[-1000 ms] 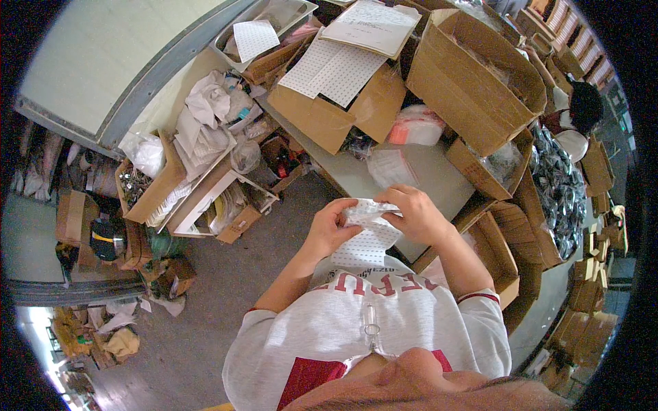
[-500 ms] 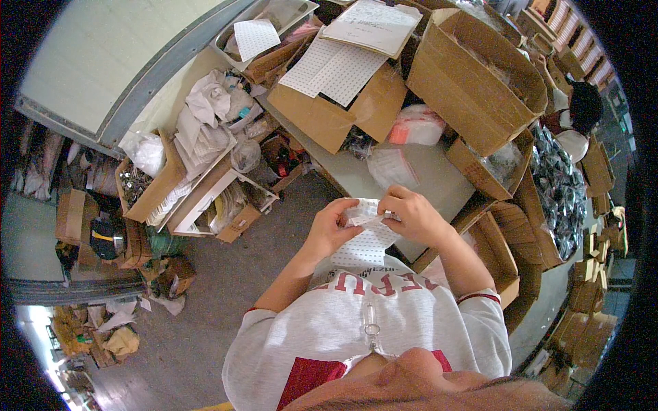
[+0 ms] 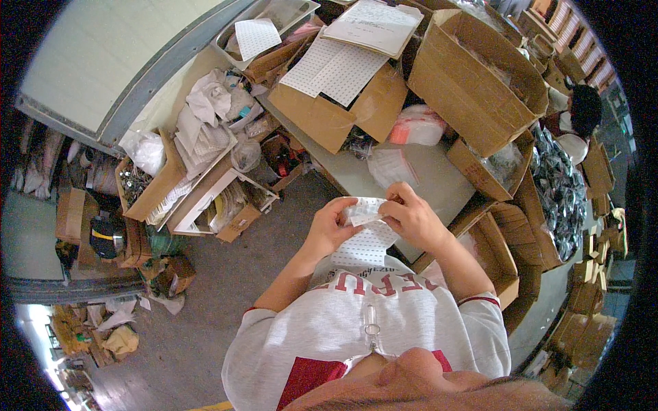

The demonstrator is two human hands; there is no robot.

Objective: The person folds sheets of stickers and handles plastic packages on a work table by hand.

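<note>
Here, left hand: grasping a white, dark-printed paper sheet at its left.
Right hand: pinching a glossy, whitish strip.
Sheet: between both hands, lengthwise toward the pale-grey fabric shirt.

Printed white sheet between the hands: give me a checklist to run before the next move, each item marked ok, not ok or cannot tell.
1. Left hand grips the printed white sheet: ok, at its upper left.
2. Right hand at the sheet: ok, fingertips at its upper right.
3. What the right fingertips pinch, sheet or a piece on it: cannot tell, too small.
4. Sheet lying flat: not ok, it is held up and bends near its top.
5. Tabletop in front bare: not ok, clear plastic bags lie there.
6. Other printed sheets in view: ok, on a cardboard box.
</note>
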